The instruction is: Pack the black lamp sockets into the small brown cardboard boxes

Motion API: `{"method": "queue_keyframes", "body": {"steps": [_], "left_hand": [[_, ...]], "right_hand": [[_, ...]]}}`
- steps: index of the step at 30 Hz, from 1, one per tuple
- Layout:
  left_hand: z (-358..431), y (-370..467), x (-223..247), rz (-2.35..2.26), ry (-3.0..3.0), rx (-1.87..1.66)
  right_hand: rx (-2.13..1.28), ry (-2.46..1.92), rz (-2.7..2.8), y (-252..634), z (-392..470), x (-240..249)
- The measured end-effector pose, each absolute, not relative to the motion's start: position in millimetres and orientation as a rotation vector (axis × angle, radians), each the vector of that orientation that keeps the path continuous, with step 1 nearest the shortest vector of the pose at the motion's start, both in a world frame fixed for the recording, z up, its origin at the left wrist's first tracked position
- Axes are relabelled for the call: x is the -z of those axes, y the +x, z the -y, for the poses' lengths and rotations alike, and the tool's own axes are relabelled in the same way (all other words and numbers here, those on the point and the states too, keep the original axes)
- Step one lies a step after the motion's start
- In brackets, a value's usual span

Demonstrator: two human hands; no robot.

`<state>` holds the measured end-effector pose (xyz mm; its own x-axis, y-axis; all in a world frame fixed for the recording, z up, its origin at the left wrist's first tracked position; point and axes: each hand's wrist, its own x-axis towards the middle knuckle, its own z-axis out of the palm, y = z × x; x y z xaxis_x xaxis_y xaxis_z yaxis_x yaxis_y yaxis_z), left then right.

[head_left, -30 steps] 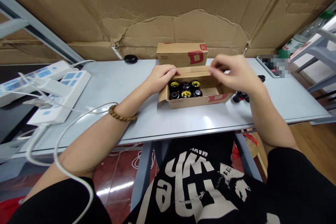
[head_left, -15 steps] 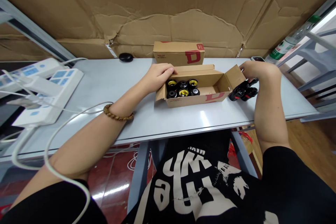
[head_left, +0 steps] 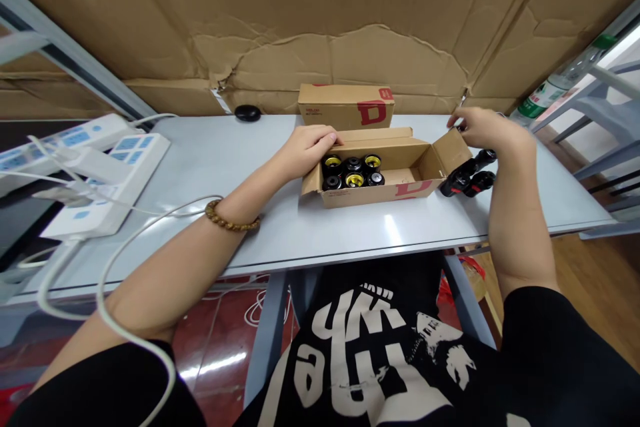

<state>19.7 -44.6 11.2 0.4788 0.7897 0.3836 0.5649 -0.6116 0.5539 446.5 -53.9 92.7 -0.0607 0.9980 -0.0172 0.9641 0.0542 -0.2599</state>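
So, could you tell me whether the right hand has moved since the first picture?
Yes, the right hand has moved right, from over the open box's right end to mostly beyond it.

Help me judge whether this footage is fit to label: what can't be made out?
- Black cylinders' lower parts: head view, behind the open box's front wall.
- Anything in the right hand's grasp: head view, fingers hide it.
- Rear box's small print: head view, too small.
- Farther power strip's end: head view, cut by left edge.
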Motion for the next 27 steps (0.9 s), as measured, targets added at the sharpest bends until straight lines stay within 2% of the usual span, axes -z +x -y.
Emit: {"method": "queue_keyframes", "body": {"steps": [7, 14, 18, 21, 24, 27], "left_hand": [[43.7, 19.9, -10.1, -1.13, 2.349, -0.909], [43.5, 19.3, -11.5, -1.141, 2.349, -0.884], [45.3, 19.3, -13.0, -1.155, 2.346, -0.869], [46.0, 19.0, -12.6, -1.163, 2.345, -0.867], [45.5, 18.3, -11.6, -1.165, 2.35, -0.874], [44.6, 18.2, -11.3, -1.148, 2.362, -0.883]], "right_hand": [[-0.474, -1.067, 1.702, 401.8, 90.2, -113.9], [-0.935, -0.672, 1.716, 354.7, 115.8, -92.9], [-1.144, -0.684, 1.745, 344.4, 114.9, -79.5], [-1.156, -0.779, 1.838, 342.4, 109.6, -74.2], [-1.045, -0.888, 1.955, 342.3, 103.9, -70.3], [-0.731, -0.985, 2.029, 342.6, 99.9, -66.9]]}}
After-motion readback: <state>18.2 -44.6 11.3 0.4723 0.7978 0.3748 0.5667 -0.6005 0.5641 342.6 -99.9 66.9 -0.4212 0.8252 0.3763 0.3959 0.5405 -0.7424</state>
